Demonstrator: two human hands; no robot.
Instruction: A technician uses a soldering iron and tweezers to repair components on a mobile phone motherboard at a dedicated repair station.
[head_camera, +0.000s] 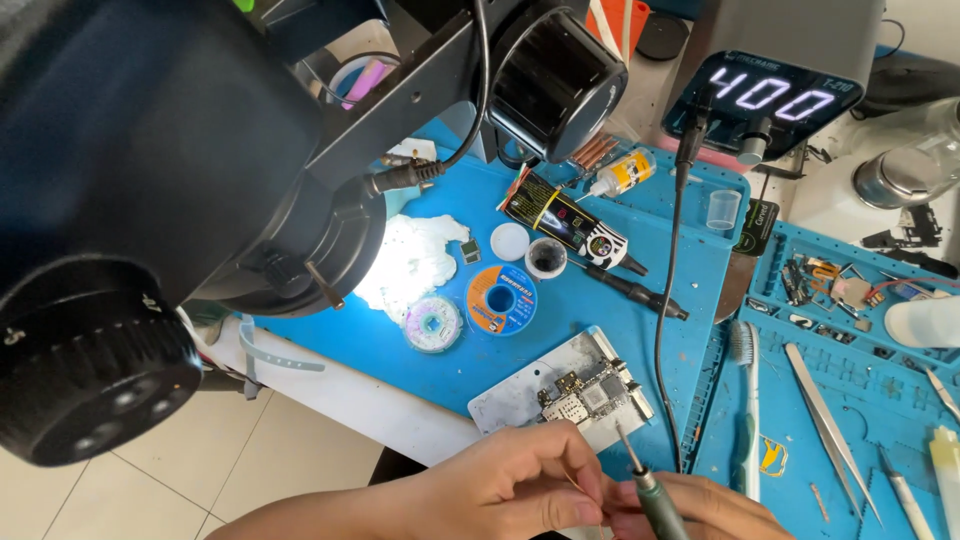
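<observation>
Your right hand gripping a soldering iron, tip near the circuit board, your left hand pinching thin solder wire, blue mat beneath.

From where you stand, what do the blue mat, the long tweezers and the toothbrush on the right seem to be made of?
The blue mat looks like soft silicone or rubber: matte, with moulded ridges and pockets. The tweezers seem to be bare metal, likely steel: thin, silvery, with a dull shine. The toothbrush looks like plastic: a pale, smooth handle with green trim and fine bristles at its head.
</observation>
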